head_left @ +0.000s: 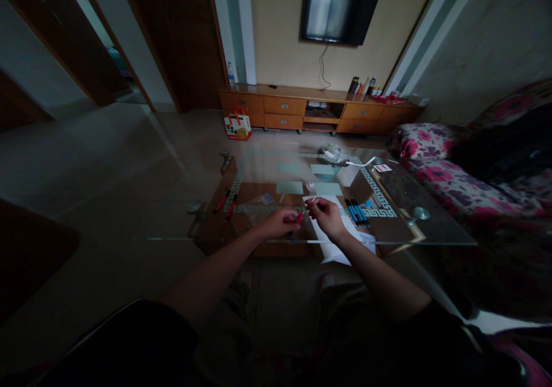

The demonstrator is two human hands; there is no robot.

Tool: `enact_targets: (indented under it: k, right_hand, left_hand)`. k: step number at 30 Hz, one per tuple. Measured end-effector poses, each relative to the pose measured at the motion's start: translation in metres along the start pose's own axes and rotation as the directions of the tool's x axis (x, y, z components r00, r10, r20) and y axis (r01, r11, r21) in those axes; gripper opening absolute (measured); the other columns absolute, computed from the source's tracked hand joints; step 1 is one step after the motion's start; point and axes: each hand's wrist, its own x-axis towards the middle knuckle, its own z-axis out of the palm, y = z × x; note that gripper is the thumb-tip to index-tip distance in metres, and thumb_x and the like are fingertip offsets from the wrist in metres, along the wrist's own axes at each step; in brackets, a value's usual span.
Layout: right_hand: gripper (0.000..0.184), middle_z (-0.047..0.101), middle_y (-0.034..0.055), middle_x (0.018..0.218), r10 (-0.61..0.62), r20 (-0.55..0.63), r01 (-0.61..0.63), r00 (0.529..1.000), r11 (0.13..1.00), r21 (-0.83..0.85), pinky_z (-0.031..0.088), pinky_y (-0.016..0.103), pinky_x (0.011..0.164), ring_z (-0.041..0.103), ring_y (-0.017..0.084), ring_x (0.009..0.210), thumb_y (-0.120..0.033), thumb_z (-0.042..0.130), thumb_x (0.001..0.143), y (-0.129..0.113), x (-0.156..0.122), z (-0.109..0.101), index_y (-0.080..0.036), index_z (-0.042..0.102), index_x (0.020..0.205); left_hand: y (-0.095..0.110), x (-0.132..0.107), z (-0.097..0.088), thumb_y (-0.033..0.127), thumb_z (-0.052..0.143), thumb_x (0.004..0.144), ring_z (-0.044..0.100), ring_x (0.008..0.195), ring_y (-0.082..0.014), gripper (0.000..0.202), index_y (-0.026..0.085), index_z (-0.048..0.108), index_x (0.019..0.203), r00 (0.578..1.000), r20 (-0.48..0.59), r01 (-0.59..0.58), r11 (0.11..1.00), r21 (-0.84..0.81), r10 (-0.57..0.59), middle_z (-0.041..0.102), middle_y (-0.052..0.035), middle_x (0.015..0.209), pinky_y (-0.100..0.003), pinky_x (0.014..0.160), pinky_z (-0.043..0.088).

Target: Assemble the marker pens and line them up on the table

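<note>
Over the near edge of the glass table (267,168), my left hand (278,224) is closed around a small red pen-like piece (299,217). My right hand (328,217) faces it a short way to the right, with its fingers pinched on a thin whitish piece (313,198), too small to name. Beneath the right hand lies a white paper sheet (330,252) that hangs over the edge. Several blue-and-black pens (356,211) lie to the right of it. On the left rest red-and-black pens (231,209).
Pale rectangles (289,187) show in the middle of the table. Farther back are a clear plastic bag (332,153), a white strip (362,162) and a red-and-white card (382,168). A flowered sofa (426,140) stands right; a low cabinet (282,106) and paper bag (237,127) stand beyond.
</note>
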Motion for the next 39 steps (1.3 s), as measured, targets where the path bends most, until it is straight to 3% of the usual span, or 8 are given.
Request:
enact_targets:
  k: [3, 6, 19, 25, 30, 39]
  right_hand:
    - [0.038, 0.069, 0.0036, 0.079, 0.050, 0.000, -0.050, 0.999, 0.995, 0.089, 0.047, 0.025, 0.053, 0.060, 0.014, 0.061, -0.053, 0.070, 0.077, 0.004, 0.001, 0.000, -0.019, 0.062, 0.093]
    - [0.036, 0.070, 0.0043, 0.080, 0.088, 0.007, -0.089, 0.996, 0.989, 0.114, 0.046, 0.025, 0.052, 0.060, 0.013, 0.058, -0.054, 0.066, 0.079, 0.003, 0.001, 0.001, -0.019, 0.061, 0.089]
    - [0.043, 0.064, 0.0015, 0.065, 0.088, 0.080, -0.082, 0.993, 0.993, -0.080, 0.044, 0.026, 0.054, 0.057, 0.015, 0.058, -0.061, 0.063, 0.080, 0.012, 0.001, -0.002, -0.018, 0.065, 0.080]
    - [0.045, 0.065, 0.0018, 0.068, 0.063, 0.123, -0.057, 0.990, 0.997, -0.051, 0.046, 0.027, 0.057, 0.057, 0.014, 0.059, -0.063, 0.063, 0.079, 0.008, 0.001, -0.002, -0.018, 0.065, 0.078]
    - [0.046, 0.063, 0.0012, 0.068, 0.046, 0.132, -0.042, 0.990, 0.999, -0.031, 0.045, 0.026, 0.057, 0.055, 0.014, 0.059, -0.064, 0.064, 0.078, 0.001, -0.001, 0.000, -0.018, 0.065, 0.080]
    - [0.047, 0.062, 0.0017, 0.068, 0.045, 0.141, -0.040, 0.989, 0.998, -0.038, 0.046, 0.026, 0.057, 0.055, 0.014, 0.061, -0.064, 0.065, 0.076, -0.001, 0.000, 0.000, -0.018, 0.066, 0.080]
  left_hand:
    - [0.002, 0.000, 0.000, 0.035, 0.076, 0.072, 0.061, 0.069, -0.0145, 0.037, 0.011, 0.067, 0.098, 1.000, 0.003, 0.005, 1.000, -0.011, -0.005, 0.069, -0.0052, 0.081, -0.024, 0.064, 0.046]
    - [0.003, 0.000, 0.001, 0.034, 0.075, 0.073, 0.062, 0.071, -0.0148, 0.032, 0.011, 0.069, 0.093, 1.000, 0.015, 0.001, 1.000, -0.022, -0.001, 0.070, -0.0054, 0.081, -0.025, 0.067, 0.046]
    - [0.016, -0.005, 0.000, 0.037, 0.067, 0.081, 0.055, 0.064, -0.0126, 0.026, 0.010, 0.068, 0.082, 0.998, 0.045, -0.042, 0.997, 0.071, 0.039, 0.064, -0.0020, 0.070, -0.023, 0.062, 0.041]
    - [0.017, -0.008, 0.002, 0.041, 0.067, 0.081, 0.053, 0.060, -0.0105, 0.031, 0.011, 0.066, 0.084, 0.998, 0.062, 0.012, 1.000, 0.008, -0.012, 0.060, -0.0009, 0.069, -0.021, 0.056, 0.041]
    - [0.011, -0.008, 0.004, 0.046, 0.068, 0.079, 0.058, 0.064, -0.0119, 0.035, 0.014, 0.064, 0.093, 0.992, 0.064, 0.117, 0.988, -0.102, -0.111, 0.061, -0.0017, 0.078, -0.023, 0.058, 0.049]
    - [0.010, -0.009, 0.003, 0.044, 0.069, 0.080, 0.059, 0.067, -0.0119, 0.033, 0.013, 0.064, 0.092, 0.991, 0.065, 0.127, 0.984, -0.126, -0.120, 0.061, -0.0020, 0.079, -0.024, 0.060, 0.053]
